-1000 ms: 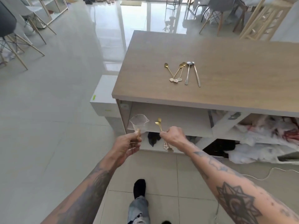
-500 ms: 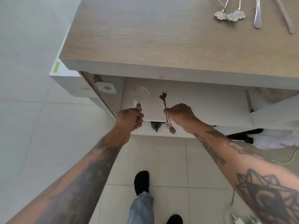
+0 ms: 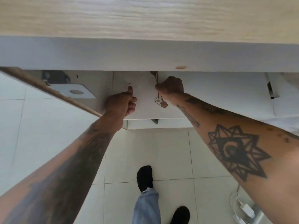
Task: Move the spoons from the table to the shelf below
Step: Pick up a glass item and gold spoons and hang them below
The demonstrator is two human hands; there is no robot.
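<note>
Pale floor tiles [image 3: 161, 147] are seen beneath a wooden table top [image 3: 145, 15] with a white front edge, viewed from the head camera looking steeply down. A white shelf [image 3: 210, 97] is seen just under that edge.

Two gold spoons [image 3: 159, 98] with flower-shaped handle ends are counted, both clamped in the closed right hand [image 3: 170, 85]. Their bowls are pointed into the shelf opening and are partly hidden by the table edge; the flower ends hang below the fist, over the shelf surface. No contact between spoons and shelf can be confirmed.

The left hand [image 3: 120, 103] is closed, thumb raised, over the shelf's left part. A faint clear object appears to be pinched there, but it cannot be identified, so the grip cannot be stated with certainty.

Progress is judged as mid-transfer: two spoons have been brought down to the shelf but are not yet released. No spoon lying on the shelf is visible. Any spoons left on the table are out of view.
</note>
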